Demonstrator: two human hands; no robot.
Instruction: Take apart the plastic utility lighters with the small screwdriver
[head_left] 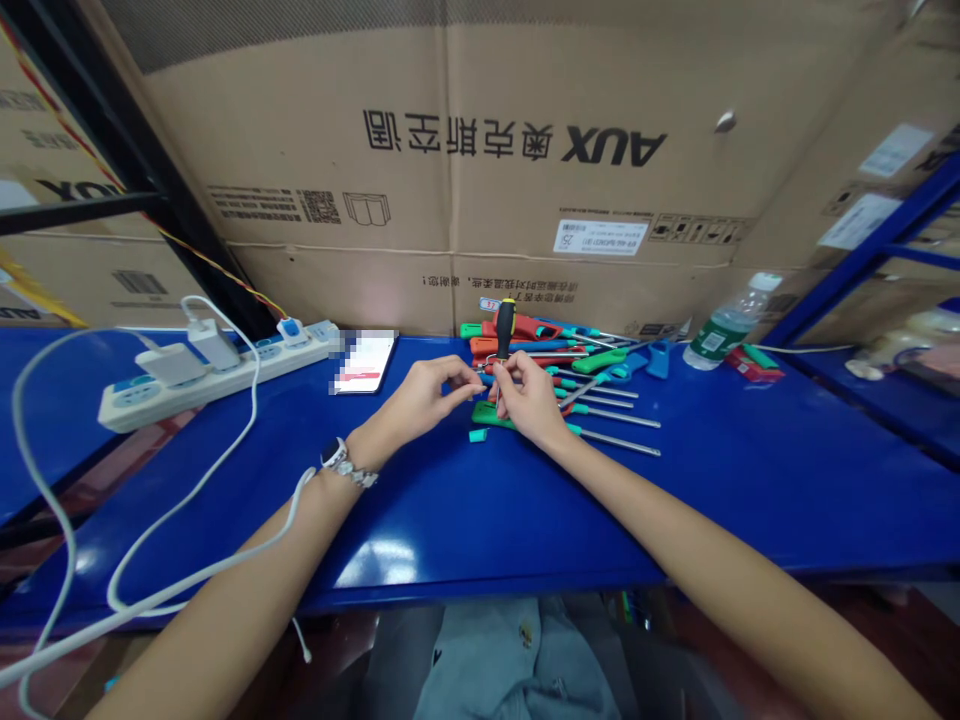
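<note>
A black and yellow screwdriver [505, 325] stands nearly upright, handle up, its shaft between the fingers of my right hand [529, 398]. My left hand [435, 397] is just left of it, thumb and index finger pinched close to the shaft; what they hold is too small to name. Beneath and behind my right hand lies a pile of long lighters or similar tools with metal rods, in red, blue and green [604, 360]. A small teal cap [478, 436] rests on the blue table [465, 530] in front of the pile.
On the left are a white power strip [292, 350] with plugs, loose white cables [255, 400] and a phone [365, 362]. A water bottle [726, 325] and a small red box [754, 366] stand on the right. A large cardboard sheet [450, 200] rises behind the table.
</note>
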